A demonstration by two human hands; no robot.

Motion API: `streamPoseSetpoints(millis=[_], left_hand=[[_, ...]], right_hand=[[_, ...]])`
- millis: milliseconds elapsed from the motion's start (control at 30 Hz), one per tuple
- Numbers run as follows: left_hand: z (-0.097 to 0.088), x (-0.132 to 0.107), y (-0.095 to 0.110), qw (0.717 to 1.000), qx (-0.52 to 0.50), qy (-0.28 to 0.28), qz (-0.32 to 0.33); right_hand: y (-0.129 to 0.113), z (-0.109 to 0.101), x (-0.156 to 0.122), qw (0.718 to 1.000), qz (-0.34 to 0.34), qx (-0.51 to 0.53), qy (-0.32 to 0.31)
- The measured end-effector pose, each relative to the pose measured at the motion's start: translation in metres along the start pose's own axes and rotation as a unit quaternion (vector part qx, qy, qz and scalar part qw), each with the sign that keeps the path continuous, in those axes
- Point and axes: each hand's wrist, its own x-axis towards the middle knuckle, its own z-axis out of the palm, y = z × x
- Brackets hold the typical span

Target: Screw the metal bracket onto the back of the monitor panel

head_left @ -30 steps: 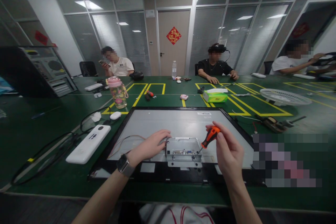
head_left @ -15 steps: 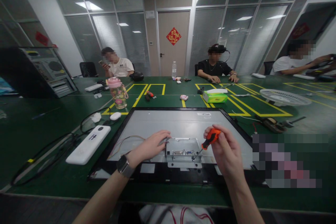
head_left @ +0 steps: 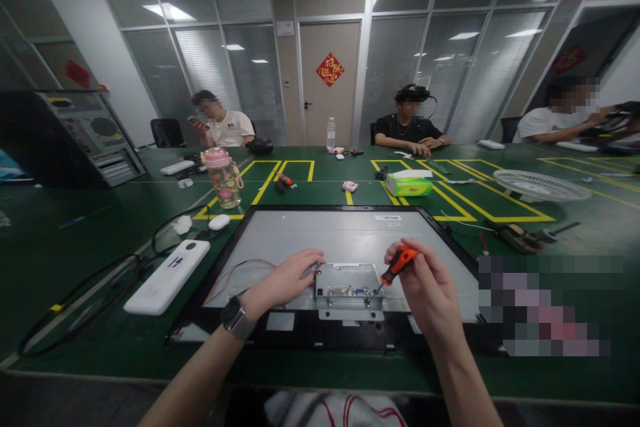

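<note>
A monitor panel [head_left: 310,233] with a black frame lies flat, its grey back up. On its near edge sits a metal bracket box [head_left: 345,277] with video ports on its near side. My left hand [head_left: 295,273], wearing a watch, lies at the box's left edge with fingers stretched out; its thumb is hidden. My right hand [head_left: 430,287] grips an orange and black screwdriver [head_left: 396,265] by the handle. The screwdriver slants down to the left, its tip at the right end of the ports. Whether it sits in a screw is too small to tell.
Left of the panel lie a white power bank [head_left: 167,277] and black cables [head_left: 75,313]. A pink-lidded bottle [head_left: 223,180], a green packet [head_left: 410,185] and a white fan grille [head_left: 540,185] stand beyond. A computer tower [head_left: 75,137] is far left. Several people sit opposite.
My right hand and the screwdriver have shifted very slightly, with the tip still at the same spot. Across the table, the hands of the person in black have come together.
</note>
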Motion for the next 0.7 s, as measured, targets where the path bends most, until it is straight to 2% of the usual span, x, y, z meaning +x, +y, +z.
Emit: streamPoseSetpoints(millis=[133, 267, 367, 567, 700], left_hand=[[0.0004, -0.0001, -0.0004, 1.0, 0.002, 0.002, 0.0], [0.0003, 0.0, 0.0008, 1.0, 0.009, -0.006, -0.005], [0.0002, 0.0005, 0.0016, 1.0, 0.013, -0.009, -0.006], [0.001, 0.0015, -0.0001, 1.0, 0.011, -0.007, 0.0], [0.001, 0.0008, -0.0006, 1.0, 0.006, -0.002, 0.002]], right_hand=[[0.0002, 0.0007, 0.002, 1.0, -0.009, -0.007, 0.0], [0.0035, -0.0055, 0.0028, 0.996, -0.051, -0.072, 0.028], [0.0056, -0.0083, 0.0007, 0.994, -0.036, -0.096, 0.048], [0.0012, -0.0009, -0.0017, 1.0, -0.003, -0.028, 0.002], [0.0028, -0.0028, -0.0007, 0.999, 0.0, -0.032, 0.007]])
